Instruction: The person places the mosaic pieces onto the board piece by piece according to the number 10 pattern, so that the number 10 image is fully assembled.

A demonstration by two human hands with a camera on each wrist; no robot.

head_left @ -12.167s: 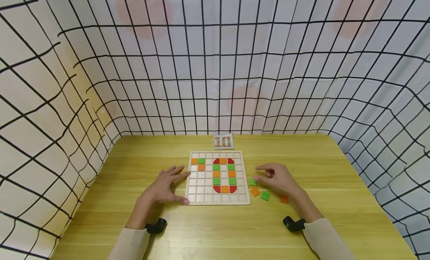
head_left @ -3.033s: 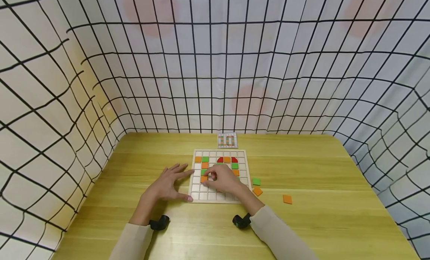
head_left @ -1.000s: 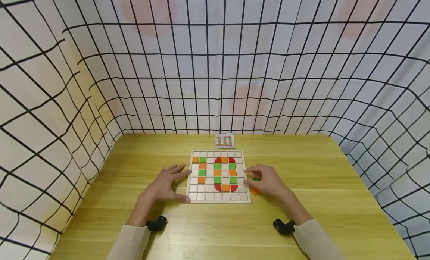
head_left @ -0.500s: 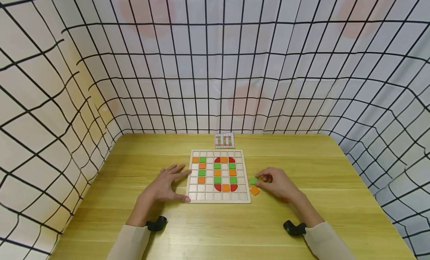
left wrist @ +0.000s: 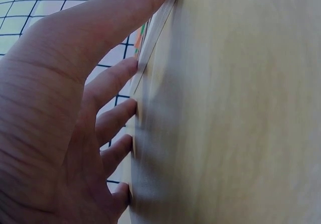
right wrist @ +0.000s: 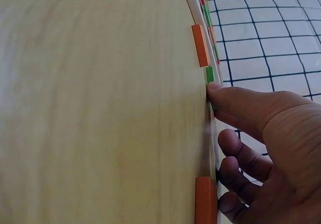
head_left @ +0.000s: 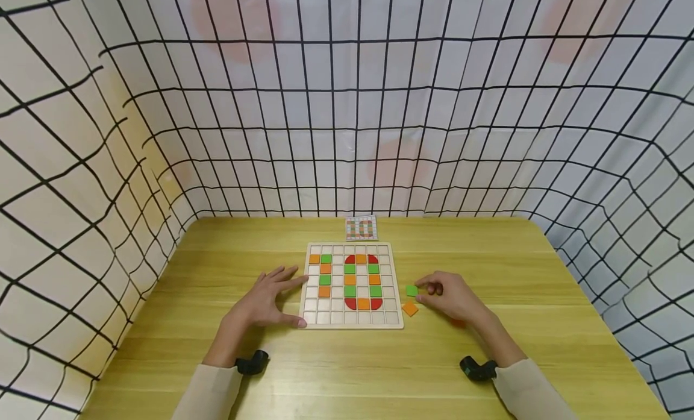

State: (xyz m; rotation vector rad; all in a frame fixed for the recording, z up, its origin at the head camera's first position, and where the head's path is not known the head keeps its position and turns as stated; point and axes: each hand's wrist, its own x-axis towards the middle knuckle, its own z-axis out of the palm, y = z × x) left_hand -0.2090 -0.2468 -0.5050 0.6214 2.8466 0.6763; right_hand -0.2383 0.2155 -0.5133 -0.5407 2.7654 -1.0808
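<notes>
A pale wooden grid board (head_left: 390, 317) lies mid-table, bearing red, orange and green pieces in a ring and an orange-green column at the left. My left hand (head_left: 265, 299) spreads its fingers along the board's left edge, with thumb and index fingertip touching it. In the left wrist view, the fingers (left wrist: 118, 73) reach down to the table and the board edge. To the right of the board, my right hand (head_left: 450, 294) pinches a square green tile (head_left: 412, 290) between thumb and index finger. The right wrist view shows the thumb (right wrist: 256, 103) against that green tile (right wrist: 209, 75).
A loose orange tile (head_left: 410, 309) lies by the board's right edge, in front of the green one. Another orange tile (head_left: 458, 323) is mostly covered by the right wrist. Behind the board lies a small printed pattern card (head_left: 361, 228). Gridded cloth walls (head_left: 355, 137) surround the table.
Since the oldest frame, a green and an orange tile have joined the board's left column. My right hand has drawn back from the board to the green tile. The left hand stays put.
</notes>
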